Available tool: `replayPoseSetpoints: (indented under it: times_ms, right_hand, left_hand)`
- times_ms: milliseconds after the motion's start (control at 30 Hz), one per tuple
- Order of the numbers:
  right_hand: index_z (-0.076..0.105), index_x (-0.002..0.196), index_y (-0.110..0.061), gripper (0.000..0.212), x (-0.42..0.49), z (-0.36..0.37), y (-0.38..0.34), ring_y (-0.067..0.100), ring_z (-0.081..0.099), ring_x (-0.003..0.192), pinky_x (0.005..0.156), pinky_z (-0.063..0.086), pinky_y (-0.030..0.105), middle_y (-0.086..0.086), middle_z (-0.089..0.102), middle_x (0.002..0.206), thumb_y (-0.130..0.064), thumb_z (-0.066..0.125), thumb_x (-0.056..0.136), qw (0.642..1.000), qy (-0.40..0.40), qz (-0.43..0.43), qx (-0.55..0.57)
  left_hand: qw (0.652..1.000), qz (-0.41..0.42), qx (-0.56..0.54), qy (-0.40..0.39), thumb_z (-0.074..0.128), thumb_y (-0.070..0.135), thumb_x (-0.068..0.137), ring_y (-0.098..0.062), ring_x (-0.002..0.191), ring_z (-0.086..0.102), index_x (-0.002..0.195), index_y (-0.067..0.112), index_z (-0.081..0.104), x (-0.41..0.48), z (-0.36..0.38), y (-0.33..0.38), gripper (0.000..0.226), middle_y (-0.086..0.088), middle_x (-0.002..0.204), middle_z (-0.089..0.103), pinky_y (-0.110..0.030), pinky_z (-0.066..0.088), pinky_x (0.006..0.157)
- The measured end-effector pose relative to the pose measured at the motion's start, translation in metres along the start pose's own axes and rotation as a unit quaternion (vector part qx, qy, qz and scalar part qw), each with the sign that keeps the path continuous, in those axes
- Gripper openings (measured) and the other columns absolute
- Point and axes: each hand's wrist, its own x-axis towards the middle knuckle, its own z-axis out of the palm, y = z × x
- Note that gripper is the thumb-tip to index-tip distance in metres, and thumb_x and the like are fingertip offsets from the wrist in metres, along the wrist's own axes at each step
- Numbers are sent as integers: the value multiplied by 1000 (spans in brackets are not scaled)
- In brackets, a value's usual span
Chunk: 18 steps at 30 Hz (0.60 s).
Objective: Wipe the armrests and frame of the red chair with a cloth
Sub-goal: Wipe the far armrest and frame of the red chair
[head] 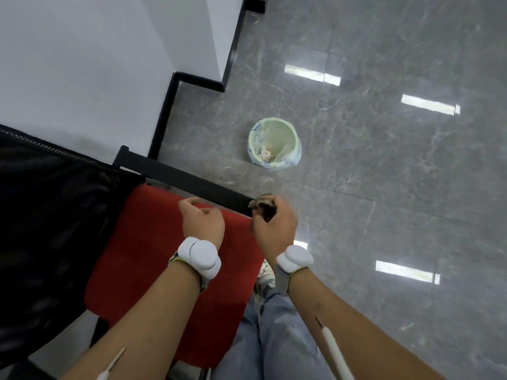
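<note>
Two bare forearms reach over the red chair (153, 256). The right hand (274, 226) is closed around a brownish cloth (262, 205), pressed on the front end of the black armrest (186, 182). The left hand (203, 220) hovers over the seat, fingers loosely curled, holding nothing

Office-like room: polished grey floor tiles (384, 160), mesh-backed chair (55, 229), wastebasket (274, 144).

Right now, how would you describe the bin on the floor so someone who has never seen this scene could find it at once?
Start at the red chair seat and follow its black armrest toward the grey marble floor. Just beyond the armrest, past the right hand, stands a small round wastebasket. It is the only freestanding thing on the floor, pale green with a plastic liner and crumpled scraps inside.
</note>
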Motion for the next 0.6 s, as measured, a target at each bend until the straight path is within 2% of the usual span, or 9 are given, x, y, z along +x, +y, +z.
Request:
replayPoseSetpoints:
  times_ms: [67,167,267,333,400,467,533,600]
  right_hand:
    - [68,89,-20,19,4,5,-9,3,52,85,78,34,0,1,64,98,-5,67,78,998,-2,-40,-49]
    - [70,87,-18,25,8,9,-17,7,53,86,78,33,-3,2,62,97,3,65,74,992,-15,-89,-86]
    - [71,91,-19,28,17,22,-28,7,54,83,76,34,-2,1,63,96,2,64,74,984,-59,-118,-121]
    - [71,92,-18,29,24,37,-39,8,53,82,74,34,-1,0,63,95,3,62,74,976,-92,-138,-139]
    - [72,92,-18,32,32,48,-49,11,56,83,72,34,3,1,65,95,5,61,73,968,-118,-157,-153]
    - [72,92,-18,34,39,64,-61,15,59,83,73,37,12,1,65,93,7,61,71,960,-151,-178,-154]
    - [73,89,-18,36,44,77,-70,16,60,85,74,42,19,1,66,92,9,61,69,952,-171,-202,-156]
    - [74,89,-16,37,45,86,-73,20,61,92,79,48,26,4,68,97,10,59,68,943,-189,-226,-154]
  left_hand:
    - [1000,-6,-3,-11,50,5,89,-29,77,60,121,22,43,6,-5,2,38,-7,89,63,-38,49,67]
    - [1000,-18,-16,-16,51,6,88,-30,82,65,124,21,46,14,-7,8,40,-13,98,68,-38,51,69]
    - [999,-31,-25,-16,55,6,88,-29,81,64,129,16,46,24,-15,15,43,-17,101,69,-32,45,65]
    - [998,-48,-38,-13,57,8,88,-33,89,65,128,14,48,32,-20,19,42,-18,105,67,-32,43,68]
    - [997,-59,-47,-10,59,10,86,-37,94,65,126,13,49,37,-21,22,41,-20,108,67,-36,47,70]
    - [996,-69,-55,-11,60,10,85,-38,87,65,125,13,48,43,-30,25,41,-22,108,66,-38,50,69]
    - [995,-71,-66,-16,58,9,85,-34,78,61,125,13,48,50,-37,26,41,-22,105,66,-35,46,62]
    - [993,-78,-83,-15,59,8,85,-32,79,60,121,15,47,57,-42,26,38,-23,106,66,-34,44,62]
